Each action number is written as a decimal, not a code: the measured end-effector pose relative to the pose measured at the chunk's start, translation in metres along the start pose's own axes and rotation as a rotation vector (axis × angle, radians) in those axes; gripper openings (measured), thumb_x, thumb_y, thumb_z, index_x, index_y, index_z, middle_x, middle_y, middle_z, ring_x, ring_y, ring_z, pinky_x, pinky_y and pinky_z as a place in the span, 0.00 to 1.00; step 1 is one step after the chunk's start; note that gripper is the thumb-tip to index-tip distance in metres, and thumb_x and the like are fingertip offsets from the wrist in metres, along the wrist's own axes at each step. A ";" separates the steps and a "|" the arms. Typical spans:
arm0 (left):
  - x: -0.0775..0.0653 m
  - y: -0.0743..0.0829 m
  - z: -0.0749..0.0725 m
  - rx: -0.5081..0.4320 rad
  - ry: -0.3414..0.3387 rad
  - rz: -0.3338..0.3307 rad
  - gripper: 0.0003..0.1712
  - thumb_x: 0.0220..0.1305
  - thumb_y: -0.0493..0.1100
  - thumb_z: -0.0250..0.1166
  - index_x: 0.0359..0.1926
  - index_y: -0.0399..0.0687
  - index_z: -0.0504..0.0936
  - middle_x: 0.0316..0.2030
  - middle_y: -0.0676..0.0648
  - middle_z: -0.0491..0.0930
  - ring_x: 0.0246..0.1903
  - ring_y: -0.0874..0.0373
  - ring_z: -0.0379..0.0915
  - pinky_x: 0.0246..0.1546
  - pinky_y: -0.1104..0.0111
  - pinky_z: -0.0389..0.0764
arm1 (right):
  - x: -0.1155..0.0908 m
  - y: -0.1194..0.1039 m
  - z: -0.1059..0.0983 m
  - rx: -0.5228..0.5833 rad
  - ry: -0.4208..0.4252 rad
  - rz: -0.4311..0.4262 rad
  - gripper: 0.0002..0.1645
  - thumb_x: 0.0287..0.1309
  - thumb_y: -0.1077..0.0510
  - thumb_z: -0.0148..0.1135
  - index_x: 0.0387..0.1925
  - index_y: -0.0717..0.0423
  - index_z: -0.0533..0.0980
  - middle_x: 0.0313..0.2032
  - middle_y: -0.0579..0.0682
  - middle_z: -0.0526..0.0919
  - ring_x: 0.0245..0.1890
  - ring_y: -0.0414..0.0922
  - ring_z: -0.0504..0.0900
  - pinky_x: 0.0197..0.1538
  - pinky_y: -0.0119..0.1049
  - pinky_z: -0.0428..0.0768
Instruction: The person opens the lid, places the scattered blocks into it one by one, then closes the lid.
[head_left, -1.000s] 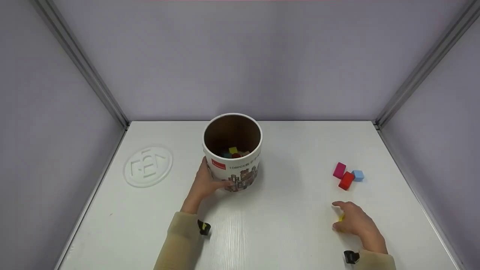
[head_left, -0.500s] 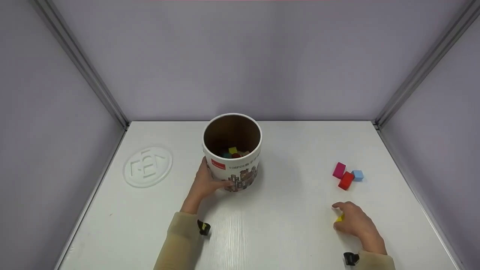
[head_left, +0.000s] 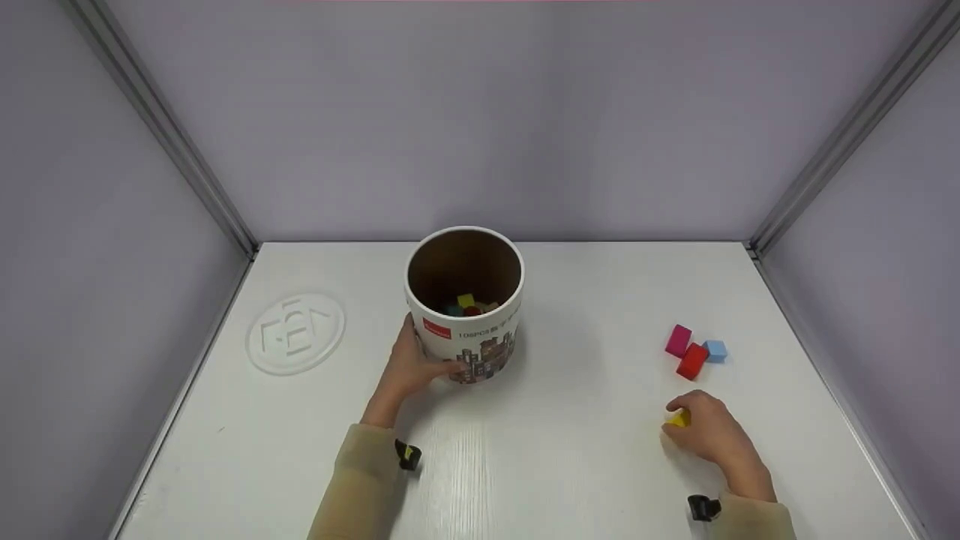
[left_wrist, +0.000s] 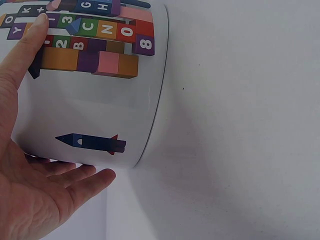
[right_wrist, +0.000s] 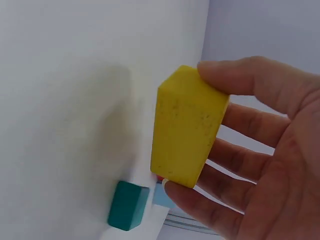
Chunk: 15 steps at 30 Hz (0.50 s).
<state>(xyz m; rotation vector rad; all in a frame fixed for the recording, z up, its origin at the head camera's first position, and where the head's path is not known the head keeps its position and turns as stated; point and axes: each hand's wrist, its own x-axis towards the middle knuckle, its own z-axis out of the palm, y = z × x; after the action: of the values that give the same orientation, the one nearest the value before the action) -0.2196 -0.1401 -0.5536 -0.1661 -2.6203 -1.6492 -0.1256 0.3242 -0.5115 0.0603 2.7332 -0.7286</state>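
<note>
My left hand grips the side of a white cardboard bucket, which stands upright on the table. Several colored blocks lie at its bottom. In the left wrist view the thumb lies over the printed letter blocks on the bucket wall. On the right side, my right hand pinches a yellow block at its two ends, over the table. A teal block shows below it in the right wrist view; the head view does not show it. Just beyond that hand lie a magenta block, a red block and a light blue block.
A round embossed emblem marks the white table at the left. Pale panels with grey metal corner posts enclose the table at the back and on both sides.
My right hand has moved slightly away from me with the yellow block, its thumb and finger now closer together in view. The left hand and bucket have stayed still.
</note>
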 end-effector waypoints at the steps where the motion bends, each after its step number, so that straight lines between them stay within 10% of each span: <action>1: 0.000 0.000 0.000 0.000 0.001 -0.002 0.75 0.31 0.58 0.86 0.76 0.50 0.48 0.66 0.52 0.65 0.67 0.56 0.59 0.70 0.58 0.57 | 0.000 -0.002 -0.001 0.003 0.012 -0.017 0.22 0.56 0.57 0.71 0.49 0.66 0.78 0.49 0.62 0.76 0.45 0.55 0.75 0.56 0.58 0.77; 15: 0.000 -0.001 -0.001 0.009 0.002 0.005 0.76 0.30 0.62 0.85 0.76 0.49 0.49 0.68 0.52 0.63 0.69 0.55 0.56 0.71 0.56 0.54 | 0.016 -0.056 -0.020 0.103 0.220 -0.309 0.10 0.56 0.59 0.72 0.39 0.57 0.83 0.41 0.52 0.81 0.44 0.53 0.79 0.52 0.52 0.82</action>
<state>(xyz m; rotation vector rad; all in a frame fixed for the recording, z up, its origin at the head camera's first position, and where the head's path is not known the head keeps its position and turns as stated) -0.2201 -0.1410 -0.5539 -0.1706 -2.6234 -1.6346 -0.1531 0.2850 -0.4732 -0.2819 2.9475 -0.9996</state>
